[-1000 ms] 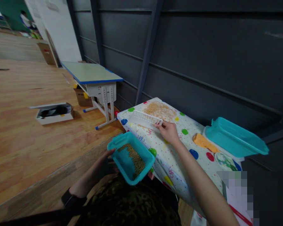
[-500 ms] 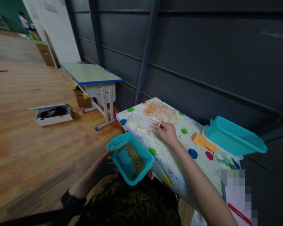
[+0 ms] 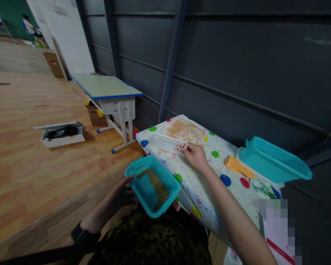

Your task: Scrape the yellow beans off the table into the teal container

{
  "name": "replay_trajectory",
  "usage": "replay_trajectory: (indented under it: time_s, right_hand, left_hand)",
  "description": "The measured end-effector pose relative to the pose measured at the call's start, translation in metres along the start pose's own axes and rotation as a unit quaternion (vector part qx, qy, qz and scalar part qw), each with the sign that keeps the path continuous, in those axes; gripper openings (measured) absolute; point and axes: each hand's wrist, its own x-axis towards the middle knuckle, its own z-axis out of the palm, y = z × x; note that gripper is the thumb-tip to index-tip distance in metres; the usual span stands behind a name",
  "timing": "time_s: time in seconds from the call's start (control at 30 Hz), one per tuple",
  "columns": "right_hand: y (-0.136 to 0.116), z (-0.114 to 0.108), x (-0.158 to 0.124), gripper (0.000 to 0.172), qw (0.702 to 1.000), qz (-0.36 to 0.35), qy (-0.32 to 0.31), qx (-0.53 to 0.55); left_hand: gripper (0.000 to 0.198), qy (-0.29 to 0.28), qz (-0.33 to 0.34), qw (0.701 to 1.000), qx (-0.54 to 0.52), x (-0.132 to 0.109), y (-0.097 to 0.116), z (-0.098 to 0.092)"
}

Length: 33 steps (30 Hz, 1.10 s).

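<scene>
My left hand (image 3: pixel 124 186) grips a teal plastic container (image 3: pixel 143 191) from below, holding it just under the near edge of the table (image 3: pixel 204 184). Small yellowish beans (image 3: pixel 156 182) lie in a strip inside it. My right hand (image 3: pixel 194 154) is closed on one end of a long white slotted tray (image 3: pixel 165 140), which rests on the polka-dot tablecloth. Beyond the tray, a pile of loose beans (image 3: pixel 186 129) is spread over the cloth at the table's far end.
A teal lid (image 3: pixel 273 160) sits on a white container at the right, with an orange cloth (image 3: pixel 237 166) beside it. A blue-edged desk (image 3: pixel 107 88) and an open white box (image 3: pixel 62 133) stand on the wooden floor to the left. A dark wall runs behind the table.
The white tray has moved slightly toward the table's near edge with my right hand. The teal container has hardly moved.
</scene>
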Motion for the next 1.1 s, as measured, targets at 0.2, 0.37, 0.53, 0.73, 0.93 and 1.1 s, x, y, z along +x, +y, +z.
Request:
replay_trajectory:
  time_s: [0.2,0.37,0.53,0.73,0.93,1.1]
  right_hand:
    - [0.0,-0.002,-0.001,0.049,1.0,0.007,-0.014,0.017]
    - [0.001,-0.002,-0.002,0.046,0.999,0.014,-0.026,0.022]
    - [0.002,-0.003,-0.002,0.044,0.999,0.024,-0.036,0.026]
    - [0.003,-0.004,-0.003,0.044,0.999,0.013,-0.033,0.039]
    - [0.003,-0.004,-0.005,0.041,0.998,0.02,-0.039,0.054]
    - [0.0,-0.005,-0.006,0.035,0.996,0.027,-0.048,0.07]
  left_hand:
    - [0.072,-0.014,-0.009,1.0,0.011,0.003,-0.002,-0.004]
    - [0.073,-0.011,-0.007,1.0,0.009,0.006,-0.003,-0.006]
    - [0.074,-0.006,-0.003,1.0,0.003,0.004,-0.003,-0.004]
    - [0.045,0.009,0.007,1.0,-0.001,-0.009,0.001,0.006]
    - [0.053,0.004,0.008,1.0,-0.003,-0.009,0.003,0.007]
    - [0.054,-0.002,0.004,1.0,0.007,-0.008,0.001,0.005]
